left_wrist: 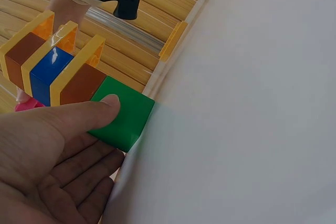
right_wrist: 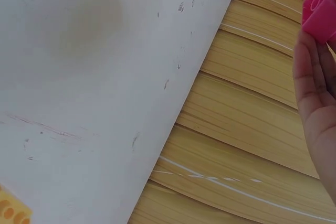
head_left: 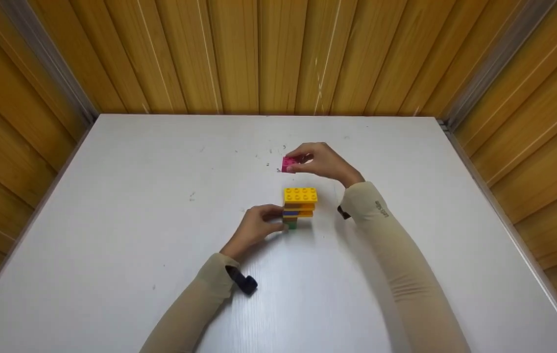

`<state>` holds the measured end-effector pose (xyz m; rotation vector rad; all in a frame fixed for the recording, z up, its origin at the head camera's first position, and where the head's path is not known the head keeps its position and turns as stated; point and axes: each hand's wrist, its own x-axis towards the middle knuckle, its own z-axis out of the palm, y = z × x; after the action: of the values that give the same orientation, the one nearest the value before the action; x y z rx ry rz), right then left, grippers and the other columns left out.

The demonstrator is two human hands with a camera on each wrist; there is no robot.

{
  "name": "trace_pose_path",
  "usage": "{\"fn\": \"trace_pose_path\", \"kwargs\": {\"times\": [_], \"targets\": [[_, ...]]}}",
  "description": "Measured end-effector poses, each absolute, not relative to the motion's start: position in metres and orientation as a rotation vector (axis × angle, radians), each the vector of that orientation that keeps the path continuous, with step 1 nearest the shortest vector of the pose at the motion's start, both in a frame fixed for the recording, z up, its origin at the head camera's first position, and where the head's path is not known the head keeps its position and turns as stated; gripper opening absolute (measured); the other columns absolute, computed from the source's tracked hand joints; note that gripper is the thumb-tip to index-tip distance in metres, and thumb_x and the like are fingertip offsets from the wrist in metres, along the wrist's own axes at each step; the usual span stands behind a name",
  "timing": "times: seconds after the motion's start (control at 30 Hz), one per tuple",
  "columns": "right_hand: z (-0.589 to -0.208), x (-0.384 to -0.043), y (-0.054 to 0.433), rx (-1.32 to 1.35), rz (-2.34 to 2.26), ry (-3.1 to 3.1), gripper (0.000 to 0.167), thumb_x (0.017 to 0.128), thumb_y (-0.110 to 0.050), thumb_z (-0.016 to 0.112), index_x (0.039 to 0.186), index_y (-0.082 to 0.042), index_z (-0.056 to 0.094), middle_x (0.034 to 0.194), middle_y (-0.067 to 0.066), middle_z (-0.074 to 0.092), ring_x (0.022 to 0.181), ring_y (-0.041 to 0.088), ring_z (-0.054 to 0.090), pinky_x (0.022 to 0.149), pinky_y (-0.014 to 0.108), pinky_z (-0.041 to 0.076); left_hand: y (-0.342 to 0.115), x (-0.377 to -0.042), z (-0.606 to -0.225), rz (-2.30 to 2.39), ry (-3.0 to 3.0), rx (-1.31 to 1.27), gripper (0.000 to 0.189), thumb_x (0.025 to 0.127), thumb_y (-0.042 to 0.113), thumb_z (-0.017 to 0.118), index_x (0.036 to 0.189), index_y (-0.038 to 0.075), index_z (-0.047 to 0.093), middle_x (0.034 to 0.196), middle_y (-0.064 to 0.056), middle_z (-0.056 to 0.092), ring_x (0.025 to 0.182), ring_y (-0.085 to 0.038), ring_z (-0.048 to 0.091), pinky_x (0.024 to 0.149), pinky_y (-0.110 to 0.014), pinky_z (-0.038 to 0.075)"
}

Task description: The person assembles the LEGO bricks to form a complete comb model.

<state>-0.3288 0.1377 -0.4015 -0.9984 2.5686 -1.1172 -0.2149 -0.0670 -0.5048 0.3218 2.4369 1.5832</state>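
Observation:
A tower of toy building bricks (head_left: 301,196) stands upright on the table. It has a green brick (left_wrist: 126,114) at the bottom, then brown and blue bricks between yellow plates that jut to the right, with a studded yellow plate on top. My left hand (head_left: 256,226) grips the tower low down from the left, its thumb on the green brick and its other fingers partly hidden behind. Beyond and above the tower, my right hand (head_left: 325,162) pinches a small pink brick (right_wrist: 319,11) between thumb and fingers. The pink brick's hollow underside shows in the right wrist view.
The white table (head_left: 160,162) carries small dark marks near its far side. Wood-patterned panels (head_left: 239,54) rise behind it and at both sides, with metal rails in the corners. A yellow-orange piece (left_wrist: 173,41) shows by the table edge in the left wrist view.

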Motion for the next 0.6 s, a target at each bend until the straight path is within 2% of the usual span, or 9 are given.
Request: {"fn": "trace_pose_path", "kwargs": {"times": [0.33,0.6], "targets": [[-0.387,-0.32,0.141,-1.047,-1.089,2.558,0.04,0.084,-0.032,0.074,0.118,-0.011,0.069,0.111,0.005,0.069,0.099,0.019,0.062,0.095,0.038,0.052,-0.067,-0.215,-0.505,1.587,2.433,0.311,0.039,0.083,0.016,0.075,0.12,0.01,0.065,0.118,-0.003,0.068,0.111,-0.018,0.063,0.103,-0.037,0.047],[-0.382,-0.31,0.142,-1.215,-1.1,2.517,0.039,0.083,-0.031,0.075,0.116,-0.01,0.07,0.106,0.004,0.069,0.096,0.016,0.063,0.091,0.037,0.054,-0.067,-0.214,-0.507,1.593,2.439,0.318,0.038,0.083,0.017,0.075,0.12,0.01,0.066,0.116,-0.003,0.069,0.109,-0.017,0.063,0.103,-0.036,0.047]]}}
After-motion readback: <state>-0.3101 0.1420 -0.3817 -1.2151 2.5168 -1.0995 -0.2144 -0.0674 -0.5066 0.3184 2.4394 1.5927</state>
